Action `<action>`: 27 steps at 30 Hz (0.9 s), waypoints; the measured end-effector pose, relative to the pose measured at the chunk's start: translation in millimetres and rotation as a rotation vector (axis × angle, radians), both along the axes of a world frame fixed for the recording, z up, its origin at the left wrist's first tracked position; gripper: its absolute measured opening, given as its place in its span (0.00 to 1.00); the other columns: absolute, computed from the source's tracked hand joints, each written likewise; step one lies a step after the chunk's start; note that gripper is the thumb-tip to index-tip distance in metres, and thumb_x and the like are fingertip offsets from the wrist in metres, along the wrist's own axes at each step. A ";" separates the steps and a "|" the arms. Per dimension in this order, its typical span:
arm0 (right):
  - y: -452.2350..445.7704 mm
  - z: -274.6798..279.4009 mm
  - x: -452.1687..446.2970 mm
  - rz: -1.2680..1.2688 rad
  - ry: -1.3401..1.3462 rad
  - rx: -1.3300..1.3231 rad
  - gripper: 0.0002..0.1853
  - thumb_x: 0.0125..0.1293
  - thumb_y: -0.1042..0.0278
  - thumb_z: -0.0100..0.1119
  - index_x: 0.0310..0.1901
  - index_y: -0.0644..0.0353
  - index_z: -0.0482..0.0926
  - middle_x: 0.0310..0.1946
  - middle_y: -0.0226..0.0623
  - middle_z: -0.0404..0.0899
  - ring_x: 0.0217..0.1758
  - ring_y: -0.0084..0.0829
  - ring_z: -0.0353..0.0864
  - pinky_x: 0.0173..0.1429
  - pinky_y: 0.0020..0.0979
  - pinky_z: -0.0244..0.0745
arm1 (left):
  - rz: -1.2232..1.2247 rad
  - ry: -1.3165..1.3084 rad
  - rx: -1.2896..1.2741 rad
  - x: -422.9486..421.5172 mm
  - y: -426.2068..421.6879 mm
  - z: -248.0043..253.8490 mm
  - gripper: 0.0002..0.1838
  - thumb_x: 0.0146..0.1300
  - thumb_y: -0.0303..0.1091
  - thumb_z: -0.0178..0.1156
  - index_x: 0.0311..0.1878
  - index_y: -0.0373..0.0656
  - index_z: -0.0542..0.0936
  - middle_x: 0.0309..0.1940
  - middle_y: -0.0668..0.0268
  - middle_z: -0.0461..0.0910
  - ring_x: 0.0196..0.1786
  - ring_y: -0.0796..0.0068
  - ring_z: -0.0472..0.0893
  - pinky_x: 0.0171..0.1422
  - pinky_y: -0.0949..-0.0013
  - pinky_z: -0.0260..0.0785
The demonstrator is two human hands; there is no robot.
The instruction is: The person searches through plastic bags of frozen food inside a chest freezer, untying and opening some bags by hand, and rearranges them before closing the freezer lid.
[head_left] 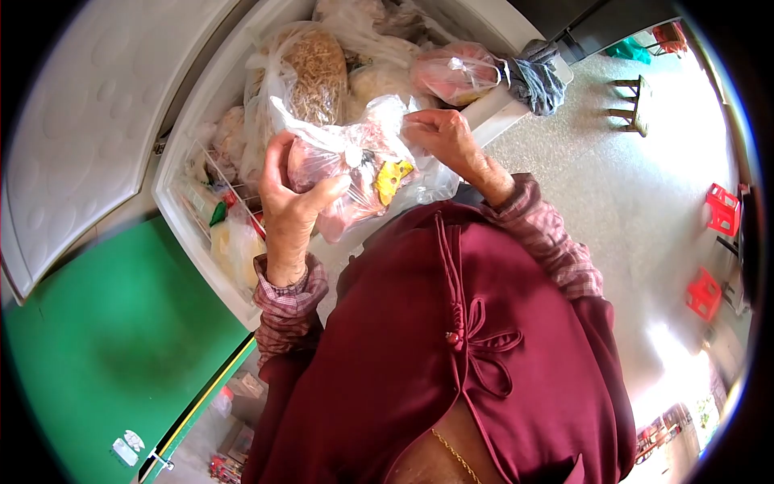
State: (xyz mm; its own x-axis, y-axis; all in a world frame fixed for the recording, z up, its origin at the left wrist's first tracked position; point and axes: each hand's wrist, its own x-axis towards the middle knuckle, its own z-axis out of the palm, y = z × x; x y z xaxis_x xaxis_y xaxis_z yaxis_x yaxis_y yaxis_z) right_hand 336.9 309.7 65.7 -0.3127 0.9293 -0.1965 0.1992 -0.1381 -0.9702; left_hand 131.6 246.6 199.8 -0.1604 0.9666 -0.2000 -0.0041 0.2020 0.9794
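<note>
My left hand (pixel 289 198) grips the side of a clear plastic bag (pixel 326 161), thumb across the front and fingers behind. Pinkish pieces that look like raw meat fill it, and a yellow patch (pixel 393 179) with dark spots shows on its right side. A knot of twisted plastic sits near the top. At the bag's upper right, the fingers of my right hand (pixel 451 145) are pinched together on the loose plastic. The bag is held over the front edge of an open chest freezer (pixel 189 250), close to my body.
Inside the freezer lie a bag of brown shreds (pixel 310 68), a bag with reddish contents (pixel 455 71) and several other bags. A grey cloth (pixel 536 77) hangs on the rim. The white lid (pixel 89 105) stands raised at left, above a green surface (pixel 121 331). Stools (pixel 633 105) stand on the floor at right.
</note>
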 end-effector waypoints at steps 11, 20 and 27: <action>-9.5 58.5 40.9 0.030 0.139 -0.156 0.24 0.64 0.62 0.57 0.57 0.68 0.73 0.31 0.35 0.82 0.31 0.22 0.80 0.37 0.24 0.72 | -0.193 0.361 0.185 -22.2 3.8 -4.0 0.33 0.39 0.30 0.66 0.55 0.39 0.70 0.40 0.60 0.76 0.43 0.70 0.77 0.50 0.68 0.69; -35.7 73.5 50.8 0.012 0.297 -0.307 0.21 0.70 0.62 0.48 0.59 0.69 0.72 0.37 0.37 0.82 0.29 0.16 0.74 0.34 0.18 0.67 | -0.361 0.760 0.261 -29.8 -13.5 -7.5 0.33 0.40 0.24 0.63 0.57 0.43 0.71 0.44 0.57 0.77 0.45 0.61 0.78 0.52 0.64 0.70; -6.8 94.4 16.3 0.032 0.527 -0.282 0.22 0.69 0.63 0.51 0.58 0.70 0.72 0.37 0.36 0.83 0.29 0.19 0.77 0.35 0.20 0.68 | -0.585 0.764 0.337 -17.2 -7.2 -25.0 0.32 0.41 0.22 0.64 0.56 0.42 0.71 0.41 0.55 0.77 0.44 0.53 0.77 0.48 0.59 0.71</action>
State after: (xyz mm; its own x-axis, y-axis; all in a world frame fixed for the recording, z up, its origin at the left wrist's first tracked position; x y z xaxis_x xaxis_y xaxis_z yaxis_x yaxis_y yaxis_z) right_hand 353.1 302.9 160.2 -0.4617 0.8525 -0.2450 -0.2912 -0.4065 -0.8660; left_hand 114.4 239.5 174.7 0.3841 0.9217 0.0548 0.6573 -0.3146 0.6848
